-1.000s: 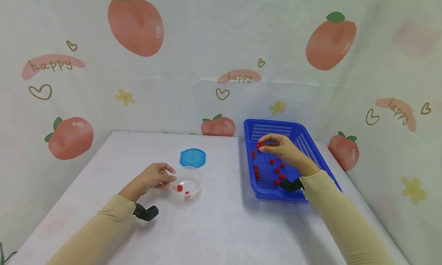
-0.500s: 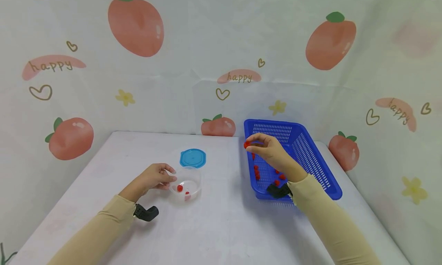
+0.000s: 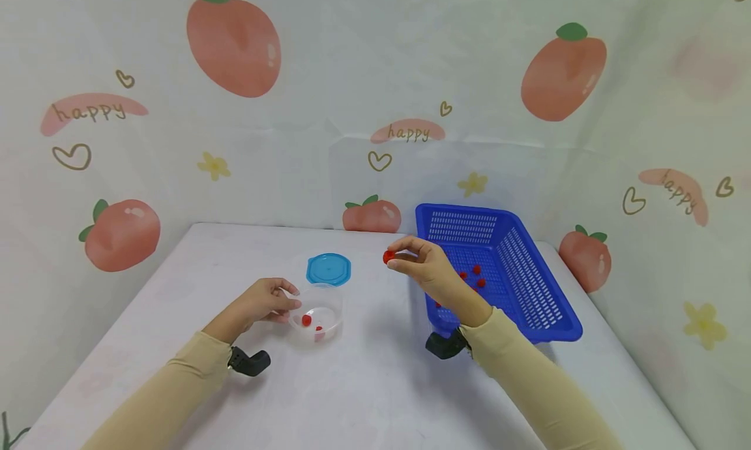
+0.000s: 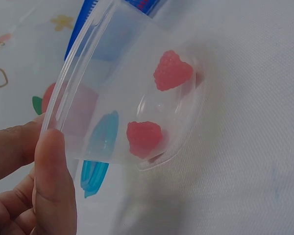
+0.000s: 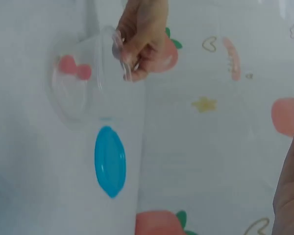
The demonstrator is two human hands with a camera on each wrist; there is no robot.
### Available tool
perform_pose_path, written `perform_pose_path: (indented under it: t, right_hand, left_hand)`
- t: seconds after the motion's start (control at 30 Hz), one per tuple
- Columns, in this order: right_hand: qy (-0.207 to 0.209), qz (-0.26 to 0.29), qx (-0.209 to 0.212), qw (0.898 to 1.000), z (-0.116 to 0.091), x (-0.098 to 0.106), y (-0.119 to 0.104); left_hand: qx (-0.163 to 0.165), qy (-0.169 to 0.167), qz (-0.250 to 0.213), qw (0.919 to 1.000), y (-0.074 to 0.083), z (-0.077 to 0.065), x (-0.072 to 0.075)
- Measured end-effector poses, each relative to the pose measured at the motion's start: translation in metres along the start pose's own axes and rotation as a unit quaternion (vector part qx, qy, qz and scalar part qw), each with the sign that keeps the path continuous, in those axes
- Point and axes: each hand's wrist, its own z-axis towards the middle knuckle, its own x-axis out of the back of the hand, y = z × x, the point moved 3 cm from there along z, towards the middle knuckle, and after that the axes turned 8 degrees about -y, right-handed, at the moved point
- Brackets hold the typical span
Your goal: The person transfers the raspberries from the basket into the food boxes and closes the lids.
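My left hand (image 3: 266, 301) pinches the rim of a clear plastic tub (image 3: 331, 306) that stands on the table. Two red raspberries lie in the tub's bottom; the left wrist view shows one raspberry (image 4: 172, 71) and a second raspberry (image 4: 144, 138) through its wall. Between thumb and fingertips my right hand (image 3: 431, 270) holds another raspberry (image 3: 388, 257), up in the air between the tub and the blue basket (image 3: 542, 300). Only a sliver of the right hand's edge shows in the right wrist view, its raspberry out of sight there.
A blue lid (image 3: 328, 269) lies flat just behind the tub. Several raspberries (image 3: 476, 269) remain in the blue basket at the right, partly hidden behind the right hand and forearm. A printed cloth (image 3: 281, 176) hangs behind the white table (image 3: 352, 391).
My right hand has moved left out of the blue basket, over its left rim, carrying the raspberry. The left hand and the tub stay where they were.
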Motion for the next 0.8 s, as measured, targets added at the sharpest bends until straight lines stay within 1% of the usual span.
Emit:
perform_pose_path:
  t: [0.17, 0.33, 0.5, 0.7, 0.8]
  right_hand:
    - [-0.007, 0.009, 0.011, 1.000, 0.004, -0.020, 0.007]
    - [-0.020, 0.033, 0.005, 0.999, 0.006, -0.043, 0.017]
    - [-0.030, 0.029, -0.022, 0.999, 0.008, -0.061, 0.034]
    - [-0.009, 0.018, -0.074, 0.997, 0.011, -0.072, 0.064]
    - [0.000, 0.011, -0.090, 0.996, 0.013, -0.074, 0.080]
  left_hand:
    - [0.002, 0.000, 0.001, 1.0000, 0.000, 0.000, 0.000]
    - [0.002, 0.002, -0.001, 1.0000, 0.000, 0.000, 0.000]
    - [0.000, 0.004, 0.000, 1.0000, 0.000, 0.000, -0.001]
    - [-0.004, 0.004, 0.000, 1.0000, 0.000, 0.000, -0.001]
    - [-0.003, 0.006, -0.001, 1.0000, 0.001, 0.000, -0.001]
